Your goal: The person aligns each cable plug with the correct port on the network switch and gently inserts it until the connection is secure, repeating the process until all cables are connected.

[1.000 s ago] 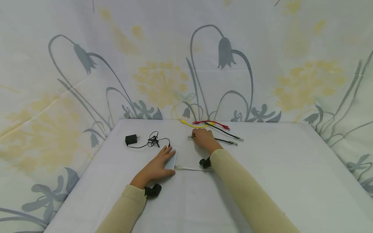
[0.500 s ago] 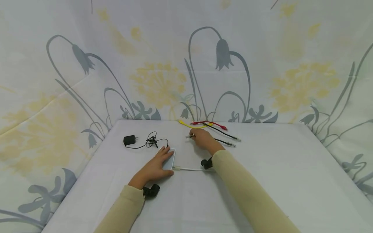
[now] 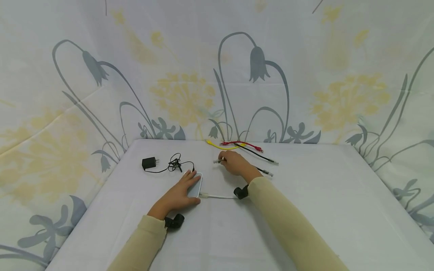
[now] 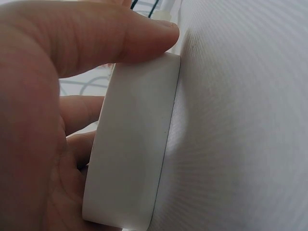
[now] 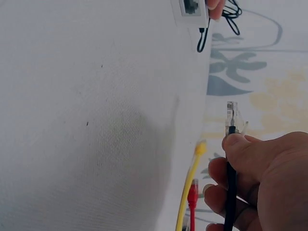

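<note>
My left hand (image 3: 181,192) grips a small white network switch (image 3: 195,187) on the table, thumb at its near end and fingers over its top. In the left wrist view the thumb (image 4: 149,38) presses the end of the switch's plain white side. A network port (image 5: 191,6) shows at the top of the right wrist view. My right hand (image 3: 237,165) pinches a black Ethernet cable (image 5: 231,187) just behind its clear plug (image 5: 232,115), between thumb and fingers. This plug points left, toward the switch but apart from it. The cable's other end (image 3: 266,172) sticks out right of the hand.
A white cable (image 3: 220,197) runs right from the switch, under my right wrist. Behind my right hand lie a yellow cable (image 3: 220,146), a red cable (image 3: 249,145) and a second black cable (image 3: 257,154). A black power adapter (image 3: 148,163) with a tangled cord (image 3: 174,164) lies back left.
My right hand has shifted slightly toward me with the black Ethernet cable, whose far end has also come nearer. My left hand stays on the switch. The head view has drifted slightly.
</note>
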`<control>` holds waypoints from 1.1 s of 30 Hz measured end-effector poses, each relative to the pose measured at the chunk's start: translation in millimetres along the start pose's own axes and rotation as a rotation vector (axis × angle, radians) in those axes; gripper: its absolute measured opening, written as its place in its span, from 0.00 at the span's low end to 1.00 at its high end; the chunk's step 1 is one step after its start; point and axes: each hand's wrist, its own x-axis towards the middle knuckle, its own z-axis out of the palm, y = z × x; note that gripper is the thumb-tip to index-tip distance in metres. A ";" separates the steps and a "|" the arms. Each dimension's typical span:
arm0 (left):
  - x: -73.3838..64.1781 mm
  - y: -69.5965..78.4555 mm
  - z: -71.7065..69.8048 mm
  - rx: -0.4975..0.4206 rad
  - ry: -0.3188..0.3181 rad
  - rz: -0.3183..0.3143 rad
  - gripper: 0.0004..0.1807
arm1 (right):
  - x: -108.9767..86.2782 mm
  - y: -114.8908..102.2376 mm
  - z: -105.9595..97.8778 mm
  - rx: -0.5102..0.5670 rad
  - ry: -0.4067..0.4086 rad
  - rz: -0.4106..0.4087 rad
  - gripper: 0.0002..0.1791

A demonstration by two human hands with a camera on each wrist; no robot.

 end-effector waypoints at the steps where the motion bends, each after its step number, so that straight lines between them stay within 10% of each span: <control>1: 0.3 0.2 0.0 -0.004 -0.001 0.002 0.44 | -0.6 -0.2 0.0 0.001 0.003 -0.006 0.11; 33: -1.3 2.0 -3.3 -0.014 -0.016 0.008 0.44 | -34.5 -17.3 15.9 0.135 -0.096 -0.041 0.07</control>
